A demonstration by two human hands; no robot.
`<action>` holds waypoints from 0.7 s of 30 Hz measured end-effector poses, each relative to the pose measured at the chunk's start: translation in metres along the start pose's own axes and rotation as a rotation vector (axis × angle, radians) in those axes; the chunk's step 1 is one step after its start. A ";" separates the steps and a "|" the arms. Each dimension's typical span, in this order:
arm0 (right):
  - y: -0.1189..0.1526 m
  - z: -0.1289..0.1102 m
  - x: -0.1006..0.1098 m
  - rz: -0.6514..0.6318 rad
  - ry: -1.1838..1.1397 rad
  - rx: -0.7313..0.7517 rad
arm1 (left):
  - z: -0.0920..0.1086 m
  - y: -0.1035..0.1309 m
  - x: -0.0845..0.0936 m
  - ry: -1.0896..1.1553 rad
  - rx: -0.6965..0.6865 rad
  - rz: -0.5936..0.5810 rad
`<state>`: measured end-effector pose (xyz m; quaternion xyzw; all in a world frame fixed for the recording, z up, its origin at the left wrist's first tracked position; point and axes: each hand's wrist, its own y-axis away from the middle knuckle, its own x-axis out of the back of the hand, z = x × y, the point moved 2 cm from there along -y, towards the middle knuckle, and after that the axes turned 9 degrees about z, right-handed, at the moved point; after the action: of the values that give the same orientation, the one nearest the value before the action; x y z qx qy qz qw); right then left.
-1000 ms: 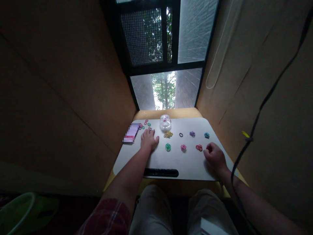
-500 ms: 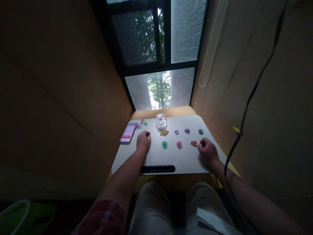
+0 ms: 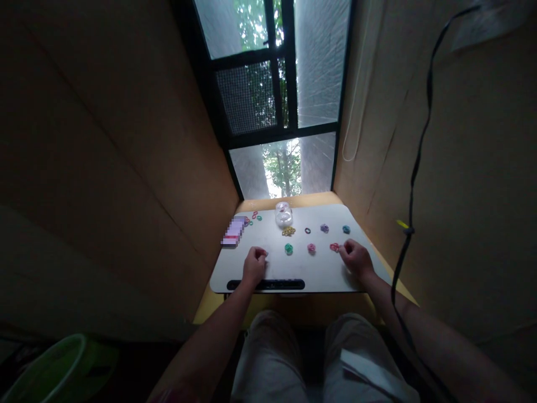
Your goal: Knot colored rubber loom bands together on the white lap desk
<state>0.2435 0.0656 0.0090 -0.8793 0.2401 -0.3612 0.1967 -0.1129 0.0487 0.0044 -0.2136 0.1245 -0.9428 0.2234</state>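
Note:
On the white tabletop [image 3: 293,268], small elastic hair ties lie in groups by colour. My left hand [image 3: 254,265] is pinched closed near the front left, with a small hair tie [image 3: 266,254] just showing at the fingertips; its colour is unclear. Closed at the right, my right hand [image 3: 356,259] has its fingertips against or right beside the red hair ties [image 3: 334,247]; what it holds, if anything, is hidden. Between the hands lie green hair ties [image 3: 288,249] and pink hair ties [image 3: 311,248]. Behind are yellow [image 3: 288,230], dark [image 3: 307,230], purple [image 3: 324,228] and blue ones [image 3: 346,229].
A clear plastic jar [image 3: 284,215] stands at the back. At the far left lie a phone [image 3: 234,231] and several loose hair ties [image 3: 254,215]. A black slot strip [image 3: 268,284] runs along the front edge. A dark cable [image 3: 415,168] hangs at the right.
My left hand has moved toward the front edge, away from the loose hair ties, and a small hair tie now shows at its fingertips. My right hand stays by the red ones. The view has shifted slightly.

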 end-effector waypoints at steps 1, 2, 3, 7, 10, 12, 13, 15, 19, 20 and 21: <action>0.001 -0.003 0.002 0.003 -0.014 0.016 | 0.003 0.005 0.000 0.022 -0.007 -0.015; 0.004 -0.007 0.004 0.006 -0.032 0.035 | 0.006 0.010 -0.001 0.041 -0.011 -0.022; 0.007 -0.013 0.004 -0.001 -0.052 0.062 | 0.011 0.015 -0.004 0.067 -0.016 -0.036; 0.033 -0.041 -0.010 -0.152 -0.232 0.160 | 0.033 0.036 -0.033 0.203 -0.063 -0.169; 0.051 -0.060 -0.035 -0.297 -0.365 0.125 | 0.047 0.049 -0.060 0.274 -0.073 -0.229; 0.054 -0.066 -0.049 -0.313 -0.415 0.074 | 0.053 0.055 -0.073 0.247 -0.086 -0.285; 0.054 -0.067 -0.053 -0.323 -0.426 0.061 | 0.054 0.056 -0.077 0.219 -0.099 -0.297; 0.050 -0.068 -0.058 -0.371 -0.425 0.062 | 0.054 0.056 -0.079 0.192 -0.100 -0.290; 0.042 -0.068 -0.056 -0.471 -0.412 0.052 | 0.052 0.054 -0.077 0.217 -0.071 -0.277; 0.041 -0.070 -0.055 -0.493 -0.412 0.047 | 0.052 0.054 -0.076 0.227 -0.061 -0.274; 0.041 -0.071 -0.055 -0.519 -0.416 0.034 | 0.052 0.055 -0.075 0.236 -0.053 -0.270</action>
<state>0.1456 0.0516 0.0048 -0.9627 -0.0432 -0.2160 0.1573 -0.0081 0.0297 0.0054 -0.1221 0.1449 -0.9792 0.0728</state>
